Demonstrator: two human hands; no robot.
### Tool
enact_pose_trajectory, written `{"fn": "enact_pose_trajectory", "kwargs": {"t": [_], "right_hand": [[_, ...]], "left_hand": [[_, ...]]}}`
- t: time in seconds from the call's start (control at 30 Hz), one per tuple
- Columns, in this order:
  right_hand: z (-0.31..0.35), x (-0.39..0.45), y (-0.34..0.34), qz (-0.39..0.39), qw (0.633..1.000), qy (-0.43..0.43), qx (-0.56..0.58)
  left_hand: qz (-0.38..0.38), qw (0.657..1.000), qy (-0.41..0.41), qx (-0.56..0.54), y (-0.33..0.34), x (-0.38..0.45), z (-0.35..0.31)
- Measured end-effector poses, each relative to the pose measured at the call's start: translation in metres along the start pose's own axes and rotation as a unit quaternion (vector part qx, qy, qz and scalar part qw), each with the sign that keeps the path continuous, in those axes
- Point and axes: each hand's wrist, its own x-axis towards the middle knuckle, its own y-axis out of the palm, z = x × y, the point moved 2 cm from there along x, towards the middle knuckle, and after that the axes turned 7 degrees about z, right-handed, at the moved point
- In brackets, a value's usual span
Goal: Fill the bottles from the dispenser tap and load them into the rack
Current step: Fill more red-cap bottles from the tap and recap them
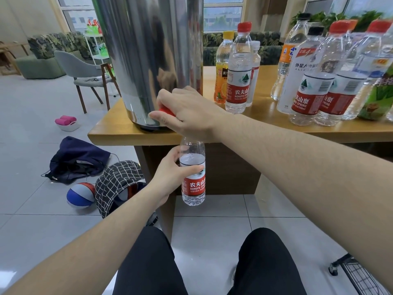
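Right arm stretched out across the view, forearm angling up to the left, and the right hand (187, 111) sits knuckles-up over the red tap handle (166, 112) at the base of the steel dispenser (148, 60), fingers curled around it and the thumb tip reaching the drum's lower rim. Down below the table (119, 133) edge, the left arm comes up from the bottom left, wrist cocked back, and the left hand (170, 177) grips the open bottle (193, 173) round its middle, thumb laid across the front just above the red label, fingers wrapped behind. The bottle stands upright, its neck tucked right under the right hand, so the mouth and spout are hidden. Water shows inside up to about the shoulder. On the tabletop to the right, capped bottles (239, 69) stand waiting, and a wire rack (359, 275) on castors peeks in at the bottom right corner.
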Motion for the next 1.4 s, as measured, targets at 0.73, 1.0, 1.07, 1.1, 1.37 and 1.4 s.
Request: {"fn": "enact_pose_trajectory", "kwargs": {"t": [0.73, 1.0, 1.07, 1.1, 1.37, 1.4], "right_hand": [[-0.0013, 0.0027, 0.0013, -0.005, 1.000, 0.001, 0.001], [-0.0017, 0.0023, 0.0015, -0.004, 1.000, 0.001, -0.001], [-0.0013, 0.0022, 0.0011, -0.003, 1.000, 0.001, 0.001], [-0.0007, 0.0024, 0.0008, -0.004, 1.000, 0.001, 0.001], [-0.0011, 0.0017, 0.0012, -0.007, 1.000, 0.003, 0.008], [-0.0007, 0.0018, 0.0008, -0.006, 1.000, 0.003, 0.008]], "left_hand": [[-0.001, 1.000, -0.011, -0.012, -0.0004, 0.0006, -0.0006], [-0.001, 1.000, -0.014, -0.010, -0.0010, 0.0012, -0.0002], [-0.003, 1.000, -0.014, -0.011, -0.0015, 0.0011, -0.0001], [-0.003, 1.000, -0.013, -0.010, -0.0017, 0.0010, -0.0006], [-0.001, 1.000, -0.012, -0.016, -0.0005, 0.0014, -0.0008], [-0.002, 1.000, -0.012, -0.014, -0.0005, 0.0015, -0.0013]]}}
